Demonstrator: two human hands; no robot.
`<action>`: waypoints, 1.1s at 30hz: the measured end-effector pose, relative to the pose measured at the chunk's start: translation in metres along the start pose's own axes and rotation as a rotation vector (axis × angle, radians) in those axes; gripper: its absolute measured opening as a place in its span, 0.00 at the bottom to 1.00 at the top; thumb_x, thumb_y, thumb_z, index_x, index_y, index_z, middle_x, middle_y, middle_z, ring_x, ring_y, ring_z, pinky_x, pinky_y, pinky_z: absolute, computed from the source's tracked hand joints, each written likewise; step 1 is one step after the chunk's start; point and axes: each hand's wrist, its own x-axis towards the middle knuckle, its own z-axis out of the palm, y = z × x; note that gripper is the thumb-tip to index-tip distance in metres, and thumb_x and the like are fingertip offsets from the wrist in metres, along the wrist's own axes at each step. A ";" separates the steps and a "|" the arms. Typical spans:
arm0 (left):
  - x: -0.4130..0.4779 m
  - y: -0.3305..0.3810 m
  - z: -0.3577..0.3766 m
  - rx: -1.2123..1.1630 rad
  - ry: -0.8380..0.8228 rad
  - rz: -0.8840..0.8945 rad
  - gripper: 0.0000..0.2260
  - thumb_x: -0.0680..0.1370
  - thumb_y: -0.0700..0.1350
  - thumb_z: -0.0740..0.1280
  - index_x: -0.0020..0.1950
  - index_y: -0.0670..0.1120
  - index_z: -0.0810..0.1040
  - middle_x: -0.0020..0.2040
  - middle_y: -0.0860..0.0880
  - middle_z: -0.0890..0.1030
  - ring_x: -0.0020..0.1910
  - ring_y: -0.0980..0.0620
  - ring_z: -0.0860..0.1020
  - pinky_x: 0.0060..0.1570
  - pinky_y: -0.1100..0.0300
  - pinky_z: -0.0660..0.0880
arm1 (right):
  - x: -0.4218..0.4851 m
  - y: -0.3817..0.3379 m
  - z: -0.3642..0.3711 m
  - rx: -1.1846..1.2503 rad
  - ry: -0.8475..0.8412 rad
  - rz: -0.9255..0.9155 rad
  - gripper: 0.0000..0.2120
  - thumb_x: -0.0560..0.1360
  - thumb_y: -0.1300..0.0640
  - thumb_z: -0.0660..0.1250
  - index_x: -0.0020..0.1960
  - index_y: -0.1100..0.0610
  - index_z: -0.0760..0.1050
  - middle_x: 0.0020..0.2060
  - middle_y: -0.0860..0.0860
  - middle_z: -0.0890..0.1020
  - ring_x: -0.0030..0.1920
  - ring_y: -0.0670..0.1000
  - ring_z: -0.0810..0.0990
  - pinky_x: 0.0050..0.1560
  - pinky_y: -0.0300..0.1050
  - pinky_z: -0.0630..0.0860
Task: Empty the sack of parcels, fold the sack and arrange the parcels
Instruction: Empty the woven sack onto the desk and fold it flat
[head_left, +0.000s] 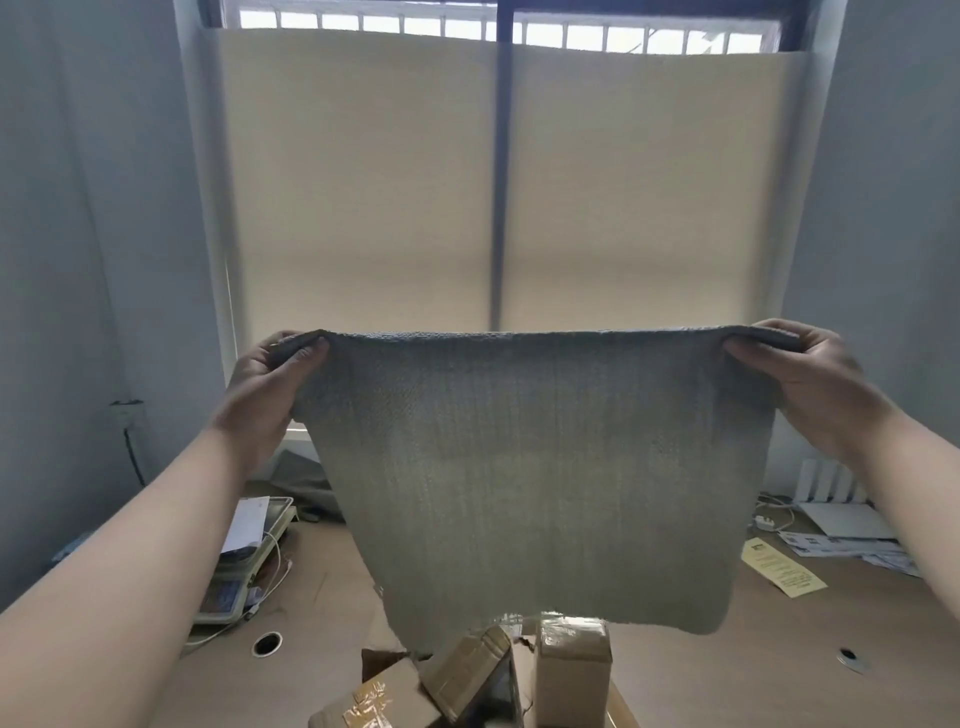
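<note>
A grey woven sack (540, 467) hangs flat in the air in front of the window, stretched wide by its upper edge. My left hand (270, 384) pinches the upper left corner and my right hand (810, 379) pinches the upper right corner. Below the sack's lower edge, several brown cardboard parcels (571, 670) wrapped in tape lie heaped on the wooden table (727, 686) at the bottom centre. One tall parcel stands upright; another parcel (467, 675) leans tilted beside it.
A scale with papers and a white cable (249, 566) sits on the table's left side. White papers, a yellow leaflet (784, 571) and a white device lie at the right. Round cable holes (267, 643) mark the tabletop. A blind covers the window behind.
</note>
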 end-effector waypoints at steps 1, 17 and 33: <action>0.000 -0.002 0.003 0.005 0.024 0.015 0.05 0.77 0.49 0.72 0.42 0.52 0.81 0.39 0.52 0.77 0.39 0.53 0.74 0.32 0.59 0.70 | 0.000 -0.002 0.001 0.049 0.011 0.001 0.07 0.68 0.58 0.73 0.45 0.57 0.79 0.36 0.49 0.83 0.38 0.46 0.81 0.38 0.35 0.78; 0.007 -0.019 0.003 -0.067 0.197 -0.129 0.08 0.80 0.50 0.69 0.57 0.49 0.79 0.44 0.50 0.83 0.39 0.54 0.81 0.36 0.61 0.80 | -0.013 0.034 -0.001 0.019 -0.153 0.376 0.13 0.76 0.59 0.67 0.59 0.61 0.80 0.50 0.57 0.86 0.47 0.52 0.86 0.51 0.49 0.82; -0.002 -0.023 -0.028 -0.038 -0.266 -0.610 0.35 0.47 0.42 0.88 0.52 0.39 0.85 0.52 0.41 0.85 0.48 0.46 0.86 0.42 0.53 0.84 | 0.002 0.045 0.001 -0.228 0.182 0.153 0.18 0.77 0.38 0.66 0.49 0.53 0.78 0.56 0.65 0.82 0.46 0.56 0.80 0.50 0.54 0.77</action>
